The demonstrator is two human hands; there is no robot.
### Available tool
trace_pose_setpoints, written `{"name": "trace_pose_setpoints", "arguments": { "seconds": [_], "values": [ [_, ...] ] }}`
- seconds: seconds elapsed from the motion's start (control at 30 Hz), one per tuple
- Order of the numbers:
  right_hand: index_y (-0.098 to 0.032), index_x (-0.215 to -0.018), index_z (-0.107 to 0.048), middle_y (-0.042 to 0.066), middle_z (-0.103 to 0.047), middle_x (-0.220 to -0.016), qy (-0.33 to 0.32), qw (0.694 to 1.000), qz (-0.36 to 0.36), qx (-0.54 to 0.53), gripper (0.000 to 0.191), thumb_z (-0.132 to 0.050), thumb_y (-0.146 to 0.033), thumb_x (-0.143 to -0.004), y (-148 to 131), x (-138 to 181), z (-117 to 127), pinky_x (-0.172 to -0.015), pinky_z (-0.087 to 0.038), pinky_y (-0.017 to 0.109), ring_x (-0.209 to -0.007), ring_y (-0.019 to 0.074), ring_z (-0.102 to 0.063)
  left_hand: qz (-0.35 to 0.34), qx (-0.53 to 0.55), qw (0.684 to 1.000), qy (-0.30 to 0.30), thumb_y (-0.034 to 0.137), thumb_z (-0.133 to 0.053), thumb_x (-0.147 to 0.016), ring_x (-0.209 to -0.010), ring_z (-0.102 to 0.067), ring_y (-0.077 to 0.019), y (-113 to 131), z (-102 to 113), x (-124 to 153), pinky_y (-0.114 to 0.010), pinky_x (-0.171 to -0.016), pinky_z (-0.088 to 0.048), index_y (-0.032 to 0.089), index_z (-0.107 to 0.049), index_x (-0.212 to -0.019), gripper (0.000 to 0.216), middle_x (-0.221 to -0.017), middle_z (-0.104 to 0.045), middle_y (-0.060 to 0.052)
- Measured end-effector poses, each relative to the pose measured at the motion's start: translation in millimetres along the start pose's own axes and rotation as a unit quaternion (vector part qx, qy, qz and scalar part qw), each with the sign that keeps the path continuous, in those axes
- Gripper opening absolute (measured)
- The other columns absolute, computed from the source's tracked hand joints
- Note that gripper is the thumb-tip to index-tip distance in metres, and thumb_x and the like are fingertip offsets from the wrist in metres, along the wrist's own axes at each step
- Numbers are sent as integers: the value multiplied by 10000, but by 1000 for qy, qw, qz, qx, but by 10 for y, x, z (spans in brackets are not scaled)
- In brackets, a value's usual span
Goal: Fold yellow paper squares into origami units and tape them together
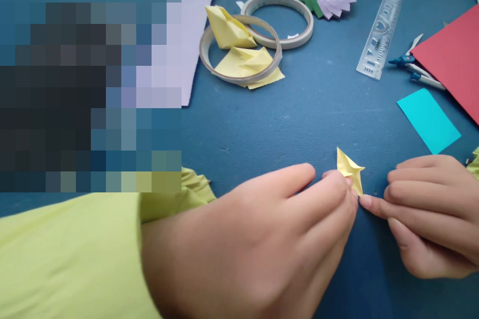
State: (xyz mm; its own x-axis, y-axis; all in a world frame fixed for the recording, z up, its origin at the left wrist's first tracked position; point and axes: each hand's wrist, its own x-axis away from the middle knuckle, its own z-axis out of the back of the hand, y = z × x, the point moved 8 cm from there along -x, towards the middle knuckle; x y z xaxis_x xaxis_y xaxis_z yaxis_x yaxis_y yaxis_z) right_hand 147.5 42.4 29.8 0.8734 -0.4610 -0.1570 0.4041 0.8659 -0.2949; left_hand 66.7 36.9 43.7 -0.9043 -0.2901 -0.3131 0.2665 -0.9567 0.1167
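Between the fingertips of my left hand [273, 229] is a small folded piece of yellow paper [348, 165], its pointed corners sticking out beyond them. Part of the paper is hidden behind those fingers. From the right, my right hand [436, 209] reaches in with its index finger stretched out, the tip at the paper's lower corner. Its other fingers are loosely bent and grip nothing. Farther back, two more folded yellow paper pieces lie by a tape roll [278, 50]: one piece [228, 27] leans over its rim, the other [258, 62] lies partly under it.
Behind lie a second tape roll [307, 30], a green and lilac folded-paper ring [346, 2] and a clear ruler [380, 35]. At right are a turquoise paper [428, 120], a compass [406, 62] and a red sheet [454, 57]. A lilac sheet [196, 25] lies left; the upper left is pixelated.
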Motion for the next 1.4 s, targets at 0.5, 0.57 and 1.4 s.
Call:
{"name": "trace_pose_setpoints", "arguments": {
  "seconds": [0.5, 0.57, 1.4],
  "values": [
    [-150, -927, -596, 40, -596, -823, 121, 991, -64, 0, 79, -525, -149, -892, 304, -43, 144, -614, -453, 229, -710, 106, -541, -17, -50, 999, 6, 109, -341, -899, -894, -635, -212, 7, -21, 66, -333, -679, -531, 111, -675, -1021, 355, -1040, -697, -101],
    [-144, -932, -589, 47, -599, -834, 123, 991, -53, -2, 72, -528, -147, -892, 296, -42, 126, -631, -452, 235, -728, 112, -540, -16, -49, 999, 1, 117, -364, -898, -966, -627, -225, 10, -45, 87, -338, -688, -531, 106, -666, -1038, 333, -1093, -681, -110],
    [-123, -780, -584, 65, -630, -740, 139, 982, 20, 127, 122, -521, -93, -880, 88, -67, 139, -557, -353, 295, -623, 134, -531, -4, -51, 997, 62, 95, -366, -895, -853, -655, -224, 69, -24, 50, -322, -588, -536, 81, -661, -950, 301, -893, -715, -116]
  ]
}}
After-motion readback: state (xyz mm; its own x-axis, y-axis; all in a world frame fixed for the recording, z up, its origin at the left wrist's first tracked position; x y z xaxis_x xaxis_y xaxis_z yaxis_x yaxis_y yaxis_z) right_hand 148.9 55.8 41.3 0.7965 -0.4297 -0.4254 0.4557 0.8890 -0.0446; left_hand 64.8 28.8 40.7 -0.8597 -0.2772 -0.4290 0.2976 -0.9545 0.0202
